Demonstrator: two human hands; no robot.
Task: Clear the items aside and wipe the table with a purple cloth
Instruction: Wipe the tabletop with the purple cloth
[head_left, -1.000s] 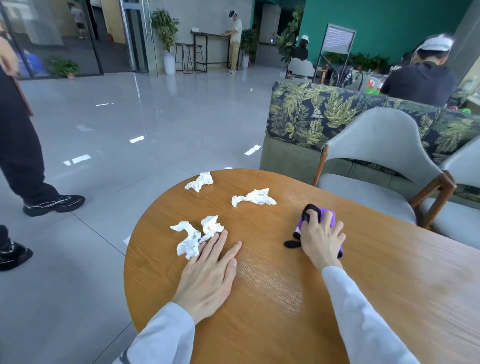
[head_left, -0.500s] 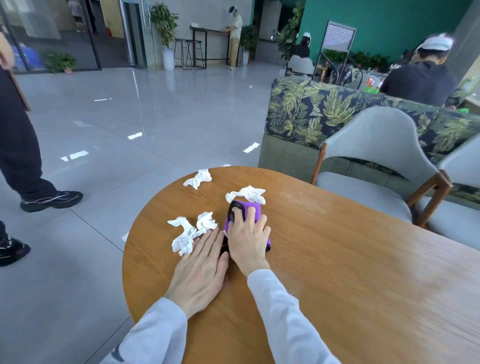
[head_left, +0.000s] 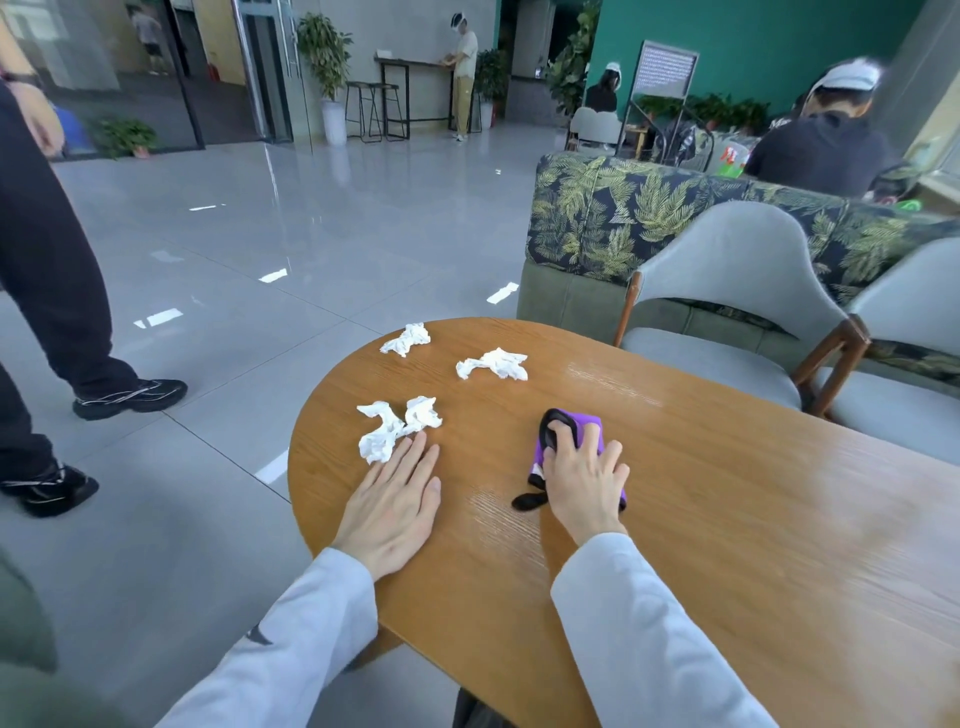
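A purple cloth with a black edge lies on the round wooden table. My right hand presses flat on top of the cloth. My left hand rests flat on the table, fingers apart, its fingertips touching a crumpled white tissue. A second tissue lies farther back in the middle. A third tissue sits near the table's far left edge.
Two grey chairs stand at the table's far right side, with a leaf-patterned sofa behind them. A person in black trousers stands on the floor to the left. Other people are farther back in the hall.
My right hand slid the purple cloth left until it was next to my left hand, then back to the right. My left hand stayed flat in place.
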